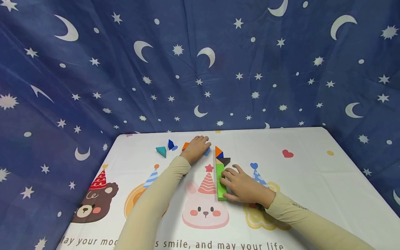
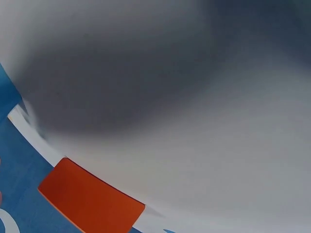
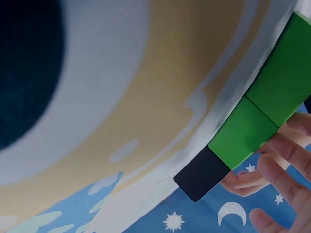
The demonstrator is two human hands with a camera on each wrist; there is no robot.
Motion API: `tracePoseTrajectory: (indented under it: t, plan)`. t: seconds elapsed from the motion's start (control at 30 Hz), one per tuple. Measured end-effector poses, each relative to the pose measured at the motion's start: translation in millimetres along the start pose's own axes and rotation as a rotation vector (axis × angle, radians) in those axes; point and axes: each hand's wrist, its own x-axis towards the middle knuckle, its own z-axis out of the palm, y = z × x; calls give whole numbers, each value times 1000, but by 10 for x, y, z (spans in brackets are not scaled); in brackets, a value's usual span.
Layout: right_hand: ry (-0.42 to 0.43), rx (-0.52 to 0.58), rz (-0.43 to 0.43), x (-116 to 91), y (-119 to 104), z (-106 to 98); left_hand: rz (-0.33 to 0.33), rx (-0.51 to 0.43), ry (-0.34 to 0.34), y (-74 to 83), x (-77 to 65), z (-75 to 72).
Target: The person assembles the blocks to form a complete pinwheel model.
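Observation:
A bright green row of two blocks (image 1: 220, 173) lies on the table, its seam showing in the right wrist view. My right hand (image 1: 245, 185) rests at its right side, fingers spread and touching the edge. Beyond its far end sit a dark brown triangular block (image 1: 224, 161), a blue block (image 1: 221, 155) and an orange triangular block (image 1: 218, 151). My left hand (image 1: 196, 149) is farther back on the table, beside an orange block (image 1: 185, 145), which also shows in the left wrist view (image 2: 92, 196). What lies under its fingers is hidden.
Left of my left hand are a teal triangular block (image 1: 161, 151) and a dark blue block (image 1: 170, 144). The white tablecloth (image 1: 312, 180) carries printed cartoon animals and lettering. A dark blue curtain (image 1: 175, 69) with moons and stars hangs behind and at the sides.

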Motion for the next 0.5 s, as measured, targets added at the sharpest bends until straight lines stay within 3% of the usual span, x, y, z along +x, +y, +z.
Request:
tracePoseTrajectory:
  t: [0.23, 0.5]
  plan:
    - [9, -4, -4, 14, -10, -21, -32, -79, 58, -89, -41, 17]
    - [0, -5, -2, 5, -12, -18, -44, -258, 111, -161, -96, 30]
